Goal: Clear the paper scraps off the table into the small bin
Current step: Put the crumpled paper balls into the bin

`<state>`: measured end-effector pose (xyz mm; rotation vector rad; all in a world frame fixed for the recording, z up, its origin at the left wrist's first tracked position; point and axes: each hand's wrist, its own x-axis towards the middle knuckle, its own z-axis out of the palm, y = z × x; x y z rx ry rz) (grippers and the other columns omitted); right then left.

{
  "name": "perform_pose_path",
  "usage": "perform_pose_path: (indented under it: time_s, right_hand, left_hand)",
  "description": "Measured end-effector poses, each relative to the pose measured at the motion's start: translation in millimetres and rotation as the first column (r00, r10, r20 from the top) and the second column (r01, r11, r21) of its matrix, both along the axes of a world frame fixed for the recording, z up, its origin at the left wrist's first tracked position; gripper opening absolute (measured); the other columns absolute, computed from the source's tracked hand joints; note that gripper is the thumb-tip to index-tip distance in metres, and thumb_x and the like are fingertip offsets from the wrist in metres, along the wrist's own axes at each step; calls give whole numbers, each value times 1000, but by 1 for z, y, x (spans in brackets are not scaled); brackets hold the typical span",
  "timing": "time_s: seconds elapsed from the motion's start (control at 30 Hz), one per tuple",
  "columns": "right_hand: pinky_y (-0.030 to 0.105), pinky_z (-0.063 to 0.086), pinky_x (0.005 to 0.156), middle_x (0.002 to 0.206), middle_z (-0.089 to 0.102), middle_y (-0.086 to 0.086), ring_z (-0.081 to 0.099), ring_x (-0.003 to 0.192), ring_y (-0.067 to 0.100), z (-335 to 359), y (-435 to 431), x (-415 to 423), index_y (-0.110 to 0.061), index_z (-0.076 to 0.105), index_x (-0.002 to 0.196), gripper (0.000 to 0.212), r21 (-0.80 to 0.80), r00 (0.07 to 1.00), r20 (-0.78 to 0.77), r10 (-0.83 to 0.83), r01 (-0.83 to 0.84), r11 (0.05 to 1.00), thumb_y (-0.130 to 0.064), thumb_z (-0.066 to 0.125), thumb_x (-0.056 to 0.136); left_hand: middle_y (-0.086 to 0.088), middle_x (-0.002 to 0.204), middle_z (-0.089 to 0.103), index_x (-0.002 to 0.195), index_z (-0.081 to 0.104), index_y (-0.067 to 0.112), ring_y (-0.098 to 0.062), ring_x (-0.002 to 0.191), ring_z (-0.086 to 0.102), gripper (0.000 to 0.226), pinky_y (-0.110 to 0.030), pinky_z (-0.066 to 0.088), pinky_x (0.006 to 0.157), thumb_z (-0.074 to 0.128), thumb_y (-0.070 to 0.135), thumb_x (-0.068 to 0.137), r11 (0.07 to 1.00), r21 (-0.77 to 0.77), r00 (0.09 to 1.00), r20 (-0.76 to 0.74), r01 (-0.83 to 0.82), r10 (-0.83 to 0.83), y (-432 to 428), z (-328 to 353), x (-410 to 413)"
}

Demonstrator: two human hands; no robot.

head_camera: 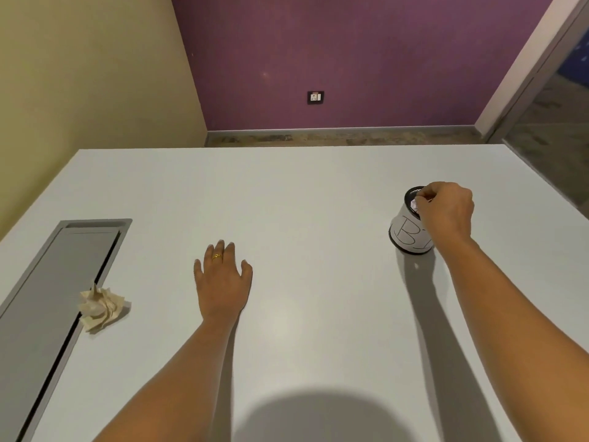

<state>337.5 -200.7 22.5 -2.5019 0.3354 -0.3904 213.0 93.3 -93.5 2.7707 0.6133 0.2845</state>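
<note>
Left hand (221,279) lies flat on the white table (302,193), fingers spread. Right hand (446,212) pinches, apparently, a pale paper scrap (414,204) at the mouth of the small black, white-labelled bin (406,232). Crumpled beige paper ball (102,309) lies far left.

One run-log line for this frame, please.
right hand: pinches paper scrap at small bin mouth | left hand: flat on table | crumpled paper: at grey hatch edge

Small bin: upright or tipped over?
Upright: the small bin stands on the table, mouth upward, right hand pinching a paper scrap over it.
</note>
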Motion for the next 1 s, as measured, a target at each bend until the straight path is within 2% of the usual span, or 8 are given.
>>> perform_pose_path:
  time_s: [0.17,0.3,0.43,0.57,0.7,0.87,0.93,1.0]
  right_hand:
    - [30,42,73,99,69,15,60,93,29,-2,33,-27,-3,69,96,20,-51,982,105,156,-151,987,-6,51,87]
    - [32,42,75,103,68,9,54,102,26,-18,84,-57,-8,67,101,19,-150,922,11,387,-381,912,-10,51,90]
    - [31,43,80,109,65,4,50,108,21,-36,145,-95,-11,64,107,22,-194,771,-152,618,-636,747,-14,47,93]
    - [33,44,86,121,59,4,46,117,22,-43,208,-137,-11,56,120,30,-193,497,-245,832,-866,460,-20,46,93]
    - [39,44,87,130,51,9,45,118,27,-41,267,-170,-10,50,127,34,-150,273,-236,933,-958,243,-20,46,95]
    - [45,45,92,150,33,5,30,134,31,-40,329,-188,-14,47,131,36,-235,103,-144,984,-970,67,-17,44,95]
    - [46,44,93,152,28,6,25,137,32,-43,348,-191,-15,47,132,36,-268,79,-182,980,-963,28,-18,44,96]
    - [48,41,94,153,24,6,19,139,34,-50,361,-192,-16,46,132,36,-303,105,-264,959,-953,21,-22,45,96]
  left_hand:
    - [-9,140,47,130,49,9,-26,134,38,62,-45,27,111,19,39,83,1000,-2,1000,-11,29,-29,0,2,-36]
    - [-6,138,50,128,51,13,-26,132,41,66,-44,31,109,15,41,81,1000,9,999,-32,2,-2,9,2,-79]
    - [-5,135,53,125,54,15,-25,129,45,60,-47,35,105,20,39,83,998,11,997,-56,-56,56,22,6,-121]
    - [-5,134,54,124,55,16,-25,128,47,57,-47,36,104,21,40,84,996,35,995,-64,-78,80,45,8,-159]
    - [-8,127,60,118,59,13,-26,122,53,54,-48,41,100,26,38,84,983,42,981,-63,-180,183,54,9,-169]
    - [-8,103,69,99,66,12,-26,112,57,25,-48,40,102,60,23,78,983,77,965,-192,-169,181,54,8,-164]
    - [-8,99,71,103,66,12,-25,104,62,28,-48,40,103,63,25,79,981,120,959,-221,-152,175,55,6,-165]
    - [-8,110,68,115,60,14,-24,112,58,35,-46,33,108,59,30,83,981,135,957,-235,-141,169,55,5,-165]
